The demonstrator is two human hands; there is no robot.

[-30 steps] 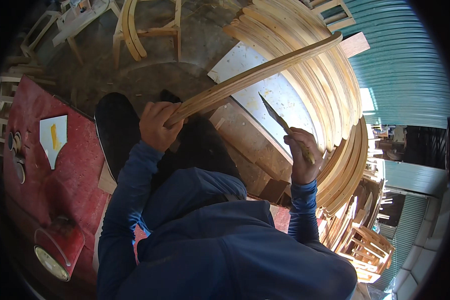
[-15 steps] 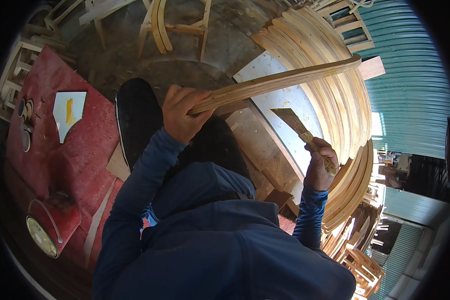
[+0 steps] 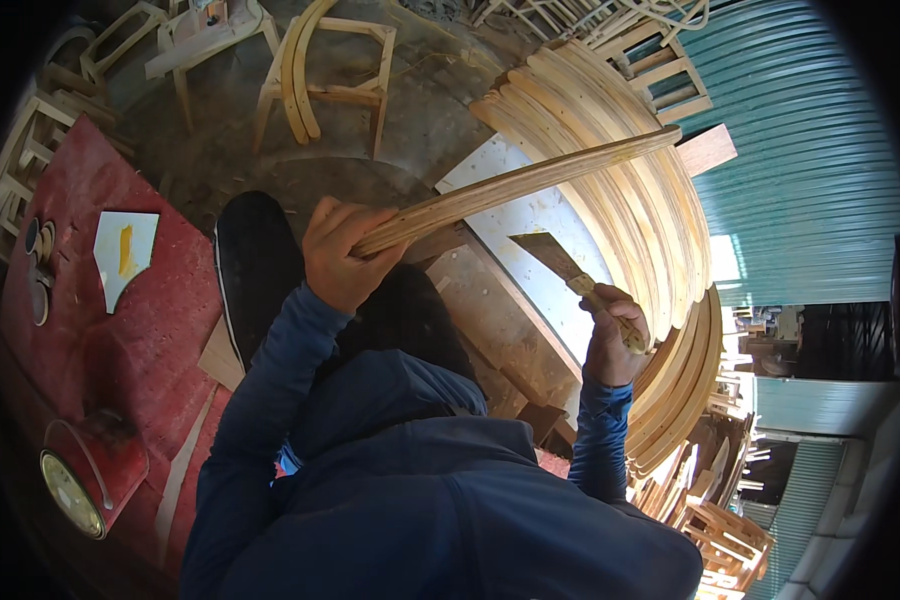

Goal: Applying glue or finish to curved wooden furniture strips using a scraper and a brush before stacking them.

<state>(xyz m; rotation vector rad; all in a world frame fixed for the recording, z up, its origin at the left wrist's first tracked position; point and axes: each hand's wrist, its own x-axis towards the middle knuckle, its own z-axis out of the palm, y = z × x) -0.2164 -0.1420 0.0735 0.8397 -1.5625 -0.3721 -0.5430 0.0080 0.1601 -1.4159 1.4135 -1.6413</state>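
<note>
The left hand [image 3: 342, 255] is closed around the near end of a long curved wooden strip [image 3: 515, 185], fingers wrapped over its top edge, holding it up off everything below. The right hand [image 3: 610, 335] is clenched on the handle of a flat-bladed scraper [image 3: 560, 265], a tool like a wide putty knife; its blade points up and to the left, toward the underside of the strip, but stops short of it with a clear gap between.

The strip's long axis runs from the left hand away to the upper right, rising slightly, and its far end reaches over a stack of similar bent wooden pieces [image 3: 650, 230]. The left hand sits at the strip's end, while the right hand lies below its middle span, so the blade is the nearer of the two to the strip's bare length.

Under the strip lies a pale flat board [image 3: 530, 225], tilted on a rough wooden bench [image 3: 485, 320]. To the left of the strip's held end a red sheet [image 3: 100, 340] covers a surface, with a white cut-out shape [image 3: 125, 250] and a red tin with a yellow lid [image 3: 90, 475] on it. Beyond the strip's held end, unfinished chair frames [image 3: 320, 75] stand on the dirt floor. Right of the strip's far end runs a teal corrugated wall [image 3: 810, 180].
</note>
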